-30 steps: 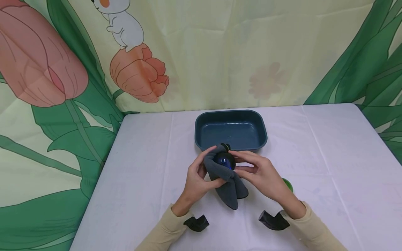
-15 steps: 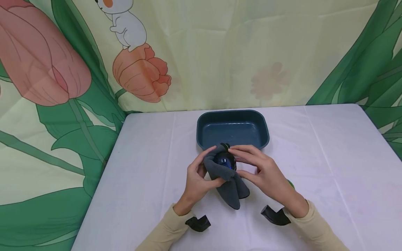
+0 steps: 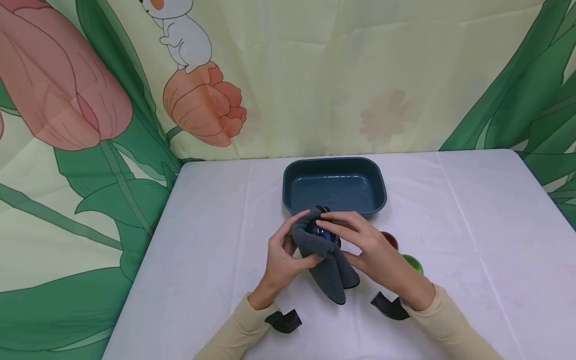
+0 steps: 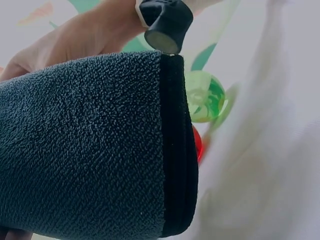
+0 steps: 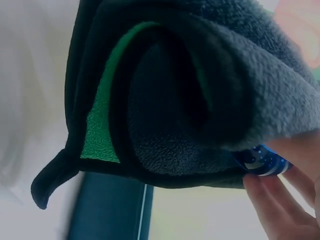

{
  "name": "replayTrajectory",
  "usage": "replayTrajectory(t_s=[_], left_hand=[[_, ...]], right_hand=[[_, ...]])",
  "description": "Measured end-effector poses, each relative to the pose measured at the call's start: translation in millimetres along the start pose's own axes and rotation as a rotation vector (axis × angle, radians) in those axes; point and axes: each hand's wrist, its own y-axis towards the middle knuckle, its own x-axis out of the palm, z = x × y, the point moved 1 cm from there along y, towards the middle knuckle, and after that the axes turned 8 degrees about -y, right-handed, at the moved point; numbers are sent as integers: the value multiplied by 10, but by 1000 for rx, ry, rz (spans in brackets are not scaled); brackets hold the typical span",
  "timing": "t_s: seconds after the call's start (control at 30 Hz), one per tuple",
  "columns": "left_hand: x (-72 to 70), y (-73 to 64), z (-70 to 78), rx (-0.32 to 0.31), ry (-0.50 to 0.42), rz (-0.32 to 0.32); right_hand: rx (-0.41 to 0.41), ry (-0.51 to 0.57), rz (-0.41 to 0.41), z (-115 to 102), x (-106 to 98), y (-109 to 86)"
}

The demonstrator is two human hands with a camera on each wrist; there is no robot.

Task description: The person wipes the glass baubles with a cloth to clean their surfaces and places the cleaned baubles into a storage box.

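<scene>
A grey microfiber cloth (image 3: 326,275) with dark edging is folded around a small glossy blue cup (image 3: 322,231). My left hand (image 3: 282,261) grips the cloth from the left, with the cup inside it. From the right, my right hand (image 3: 377,251) holds the cup between fingers and thumb, its fingers reaching over the top. In the right wrist view, white marks show on the blue cup (image 5: 263,160), and the cloth's green inner face (image 5: 101,130) is visible. Much of the cup is hidden by the cloth and fingers.
A dark blue rectangular basin (image 3: 335,192) stands just behind the hands. A green glass cup (image 3: 413,263) and a red one (image 3: 390,240) sit beside the right forearm, partly covered. The table (image 3: 202,240) has a white cloth; a printed curtain (image 3: 315,75) hangs behind.
My right fingers have slid left over the blue cup, covering more of it. The red cup has come into sight beside the right hand. My left hand keeps its grip.
</scene>
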Motion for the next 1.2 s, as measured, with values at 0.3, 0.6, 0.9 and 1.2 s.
replayTrajectory(t_s=[0.3,0.6,0.9,1.2], left_hand=[[4,-15,-5,-25,-23,2],[-2,-17,-24,-10,-35,-18],[-2,-33,-4,-67,-50,-20],[-44,-78,-2,-68,-21,-24]], right_hand=[[6,-45,-16,11,49,-10],[-21,-74,-10,11,62,-12],[-55,-115,-9,26,34,-55],[-85,-102,-10,37,25,-66]])
